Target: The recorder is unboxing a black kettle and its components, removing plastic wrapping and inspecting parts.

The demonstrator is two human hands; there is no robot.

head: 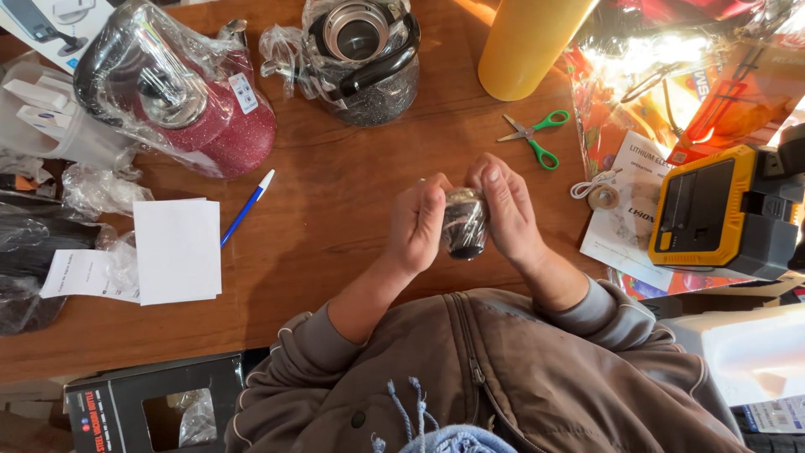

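My left hand [415,225] and my right hand [508,210] close from both sides on a small dark object wrapped in clear plastic [464,223], held above the brown wooden table [335,193]. The thumbs press on its upper part. What the object is cannot be made out through the wrap. Just beyond the right hand lie green-handled scissors [534,134].
A red kettle in plastic [180,92] and a grey speckled kettle in plastic [362,54] stand at the back. A yellow cylinder [528,38], a blue pen [247,205], white paper [177,249], a yellow-and-black device [713,210] on leaflets, and a black box [155,407] surround the hands.
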